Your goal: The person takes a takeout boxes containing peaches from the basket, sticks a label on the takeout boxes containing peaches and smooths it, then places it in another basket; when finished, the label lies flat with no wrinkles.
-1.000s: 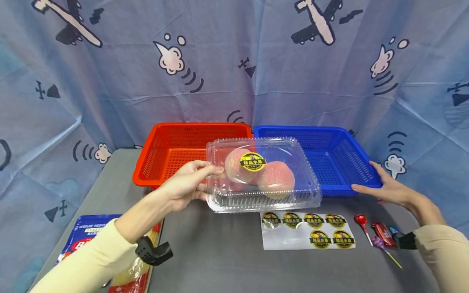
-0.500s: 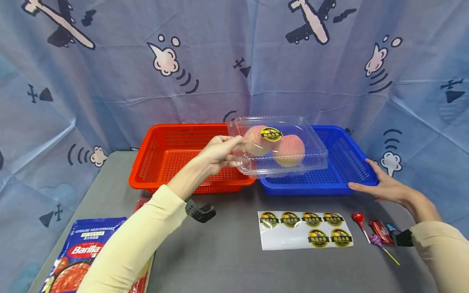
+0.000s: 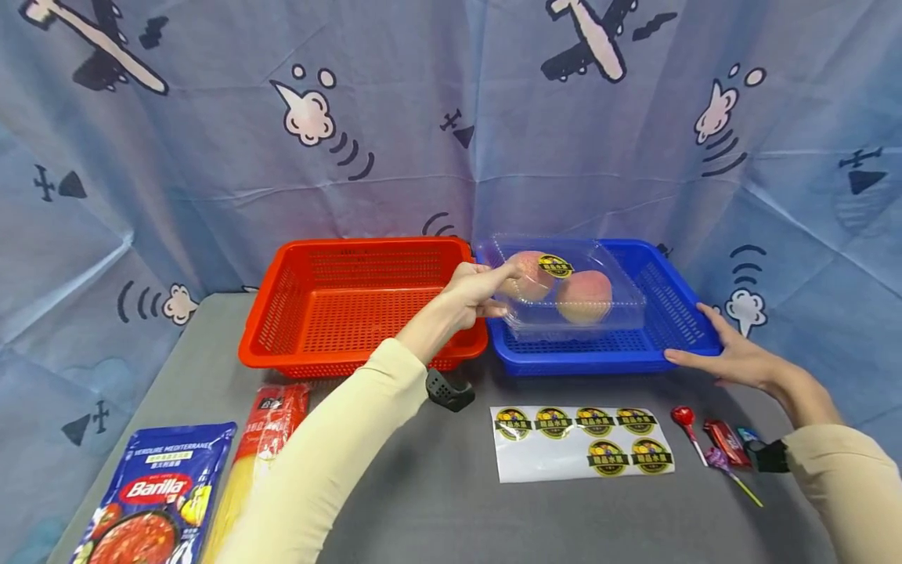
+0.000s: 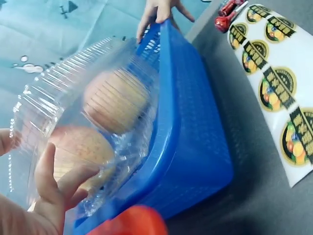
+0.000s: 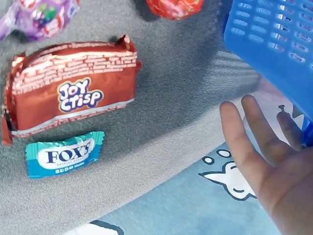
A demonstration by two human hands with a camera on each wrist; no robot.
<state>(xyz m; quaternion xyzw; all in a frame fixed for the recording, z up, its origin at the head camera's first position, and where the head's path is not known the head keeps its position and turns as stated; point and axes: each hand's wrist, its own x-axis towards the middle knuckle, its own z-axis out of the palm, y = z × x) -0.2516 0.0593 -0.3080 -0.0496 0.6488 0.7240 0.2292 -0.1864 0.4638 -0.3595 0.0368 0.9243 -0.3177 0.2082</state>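
My left hand (image 3: pixel 474 296) grips the left edge of a clear plastic clamshell box (image 3: pixel 620 301) over the blue basket (image 3: pixel 564 364). Two peaches (image 3: pixel 585 296) lie inside the box, and a black and yellow fruit sticker (image 3: pixel 555 265) is on its lid. In the left wrist view, the box (image 4: pixel 63 88) is tilted within the basket's rim; whether it touches the bottom is hidden. My right hand (image 3: pixel 747 360) touches the basket's right front corner, thumb along the front rim. In the right wrist view, several of its fingers (image 5: pixel 239 142) are extended and hold nothing.
A red basket (image 3: pixel 362 364) stands left of the blue one. A sticker sheet (image 3: pixel 550 462) lies in front. Lollipops (image 3: pixel 682 415), a red Joy Crisp packet (image 5: pixel 78 93) and a Fox's candy (image 5: pixel 63 155) are at right. A Barilla pouch (image 3: pixel 155 489) and a pasta pack (image 3: pixel 271 423) lie at left.
My left hand has carried the clamshell box of peaches rightward and away from me, from in front of both baskets to over the blue one. My right hand keeps its place at the basket's corner.
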